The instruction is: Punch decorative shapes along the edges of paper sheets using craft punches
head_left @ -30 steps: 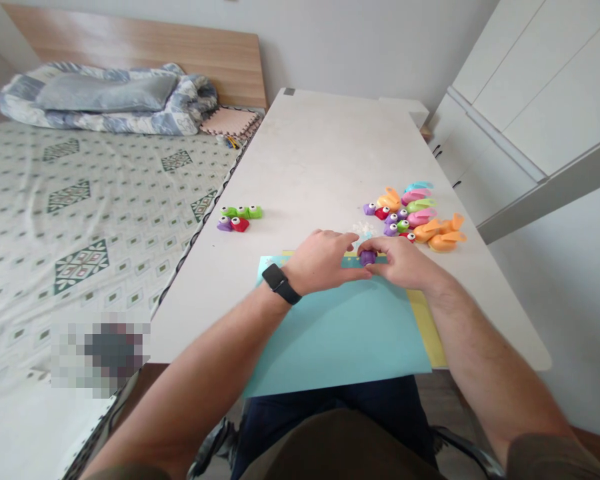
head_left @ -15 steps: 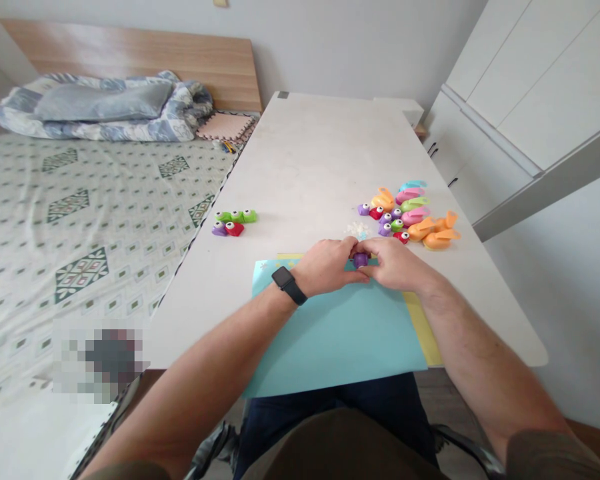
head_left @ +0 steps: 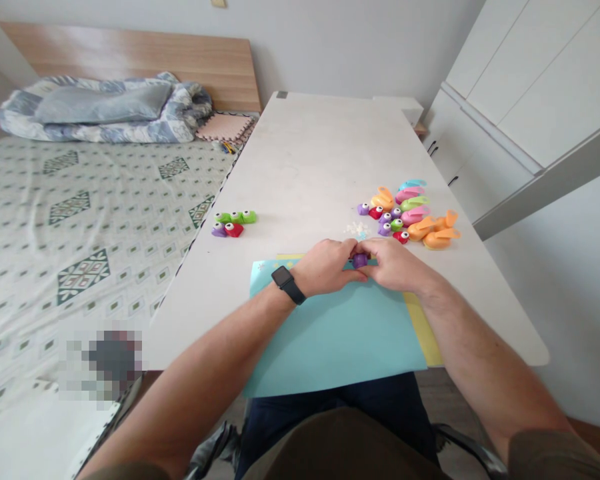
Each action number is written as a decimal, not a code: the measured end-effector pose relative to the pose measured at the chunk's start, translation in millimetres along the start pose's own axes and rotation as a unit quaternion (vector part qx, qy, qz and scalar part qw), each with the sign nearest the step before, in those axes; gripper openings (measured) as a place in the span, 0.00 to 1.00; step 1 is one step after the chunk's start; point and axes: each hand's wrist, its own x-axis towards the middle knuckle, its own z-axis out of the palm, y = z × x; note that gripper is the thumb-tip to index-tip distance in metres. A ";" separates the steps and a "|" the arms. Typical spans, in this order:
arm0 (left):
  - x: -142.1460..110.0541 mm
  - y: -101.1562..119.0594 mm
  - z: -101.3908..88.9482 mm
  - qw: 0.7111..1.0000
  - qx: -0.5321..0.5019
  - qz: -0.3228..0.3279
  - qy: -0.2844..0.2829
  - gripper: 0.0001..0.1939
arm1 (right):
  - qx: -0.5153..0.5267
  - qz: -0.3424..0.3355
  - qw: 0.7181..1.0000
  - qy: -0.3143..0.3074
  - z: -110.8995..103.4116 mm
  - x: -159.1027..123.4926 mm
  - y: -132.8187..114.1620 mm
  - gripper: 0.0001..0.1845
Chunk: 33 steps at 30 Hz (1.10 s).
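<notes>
A small purple paper punch (head_left: 361,261) sits at the top edge of a light blue sheet of paper (head_left: 340,340). Both my left hand (head_left: 329,267) and my right hand (head_left: 396,264) are closed around it, thumbs on the near side; part of the punch is hidden by the fingers. Under the blue sheet, a yellow sheet (head_left: 422,328) shows along the right side and top. Small punched shapes run along the blue sheet's top left edge. Just beyond my hands lies a little pile of white and blue paper bits (head_left: 357,230).
Green punches (head_left: 236,217), with a purple and a red punch (head_left: 235,230), stand on the white table (head_left: 325,153) at left. More small punches (head_left: 385,219) and larger orange, pink, green and blue lever punches (head_left: 423,229) cluster at right. A bed (head_left: 130,180) adjoins the table's left side.
Almost nothing differs. Both hands stay around the purple punch at the paper's top edge, and blue bits in the pile beyond it look slightly shifted.
</notes>
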 end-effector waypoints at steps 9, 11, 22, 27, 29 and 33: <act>-1.2 -1.6 -4.4 0.999 -0.025 -0.030 0.008 0.31 | -0.004 -0.003 1.000 0.000 0.0 0.3 2.6 0.15; -4.3 -3.1 -5.7 0.999 -0.027 -0.032 0.015 0.34 | -0.009 -0.004 1.000 -0.003 -1.2 -0.3 3.2 0.16; -16.8 -17.0 -5.0 0.997 -0.019 -0.068 0.011 0.20 | -0.001 0.022 0.999 0.031 -10.5 -2.5 7.1 0.20; -16.5 -14.7 -6.2 0.998 -0.022 -0.064 0.007 0.16 | 0.050 0.062 0.993 0.087 -9.2 2.0 17.3 0.20; -16.7 -14.1 -6.5 0.998 -0.022 -0.064 0.007 0.15 | 0.100 0.086 0.987 0.095 -8.1 4.6 22.0 0.20; -17.1 -12.8 -7.6 0.998 -0.017 -0.063 0.006 0.15 | 0.212 0.103 0.966 0.109 -7.2 8.1 26.6 0.20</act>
